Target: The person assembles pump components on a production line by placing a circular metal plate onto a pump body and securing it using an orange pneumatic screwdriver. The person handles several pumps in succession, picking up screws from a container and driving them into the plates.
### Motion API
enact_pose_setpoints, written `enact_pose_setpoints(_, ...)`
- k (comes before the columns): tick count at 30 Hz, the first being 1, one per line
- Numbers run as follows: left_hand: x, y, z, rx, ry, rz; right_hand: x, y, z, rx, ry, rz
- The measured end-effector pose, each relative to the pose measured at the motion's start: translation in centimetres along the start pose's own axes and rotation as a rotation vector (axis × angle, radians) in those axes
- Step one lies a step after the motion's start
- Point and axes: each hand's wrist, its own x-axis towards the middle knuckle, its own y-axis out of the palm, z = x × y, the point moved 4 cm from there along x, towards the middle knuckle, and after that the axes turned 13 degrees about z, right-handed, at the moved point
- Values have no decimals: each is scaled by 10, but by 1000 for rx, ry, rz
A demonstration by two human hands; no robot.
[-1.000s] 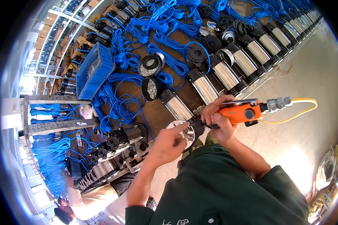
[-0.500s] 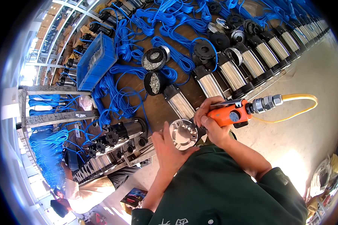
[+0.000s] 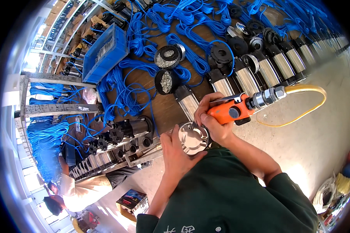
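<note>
In front of my body stands a motor cylinder whose round silver end (image 3: 194,139) faces up, with a raised pattern cast into it. My left hand (image 3: 174,155) curls around its left side, thumb along the near rim and fingers at the far left. My right hand (image 3: 217,126) is wrapped around an orange air screwdriver (image 3: 230,111). The tool lies nearly level, its hose end to the right, and its front end is at the far rim of the silver end. My fingers hide the tip, so I cannot tell whether it touches a screw.
On the bench lie coiled blue cables (image 3: 130,91), bowls of small screws (image 3: 166,81) and a blue crate (image 3: 105,52). Steel motor cylinders (image 3: 247,79) line its edge. A yellow hose (image 3: 319,91) loops right. Another person (image 3: 81,190) works at lower left, near a cardboard box (image 3: 132,202).
My right hand has brought the screwdriver's front end leftward, from the right side of the silver end to its far rim. The left hand keeps its hold; the whole view has shifted slightly.
</note>
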Motion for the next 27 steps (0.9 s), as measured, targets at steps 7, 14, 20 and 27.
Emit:
enact_pose_setpoints(7,-5,14,13,-61,15,-92,11,16,4,-158,155,66)
enact_pose_setpoints(14,-3,13,23,-85,28,-43,16,19,7,-275,132,127)
enact_pose_setpoints(20,-3,10,24,-102,52,-29,14,19,7,-199,153,71)
enact_pose_setpoints(27,-2,9,25,-112,65,-34,11,17,2,-279,138,31)
